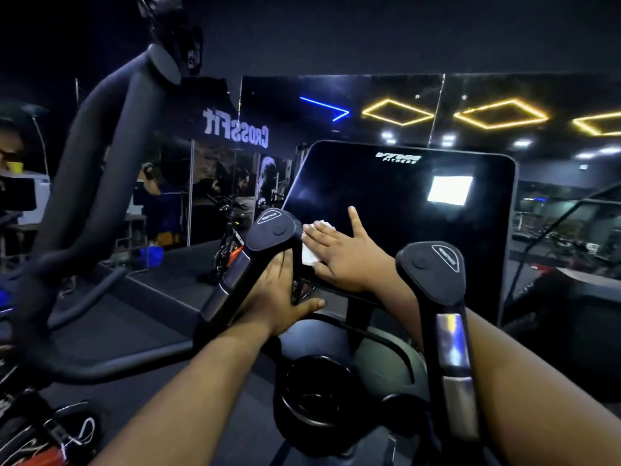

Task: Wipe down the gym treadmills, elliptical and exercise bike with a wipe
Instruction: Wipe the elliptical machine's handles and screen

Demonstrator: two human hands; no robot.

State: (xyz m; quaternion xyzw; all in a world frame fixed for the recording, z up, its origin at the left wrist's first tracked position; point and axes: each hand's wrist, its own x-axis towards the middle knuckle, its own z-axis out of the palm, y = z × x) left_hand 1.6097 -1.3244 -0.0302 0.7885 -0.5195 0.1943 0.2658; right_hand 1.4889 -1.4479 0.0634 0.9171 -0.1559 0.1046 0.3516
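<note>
A dim gym, seen from the head camera looking down over an exercise machine. At nine o'clock, a thick black curved moving arm (100,156) rose toward the top of the frame. Just left of centre, the left hand (282,297) gripped the left fixed handlebar (268,237), fingers curled round its stem and thumb pointing toward three o'clock. At the centre, the right hand (346,253) lay flat with fingers straight and spread, pressing a white wipe (311,253) against the lower left corner of the console screen (403,210) (the screen was dark and glossy, marked "VIVA FITNESS"). The wipe showed at the fingertips, toward nine o'clock of the hand. At four o'clock stood the right fixed handlebar (433,267), untouched. Behind, a mirrored wall (470,105) reflected yellow and blue light strips.
</note>
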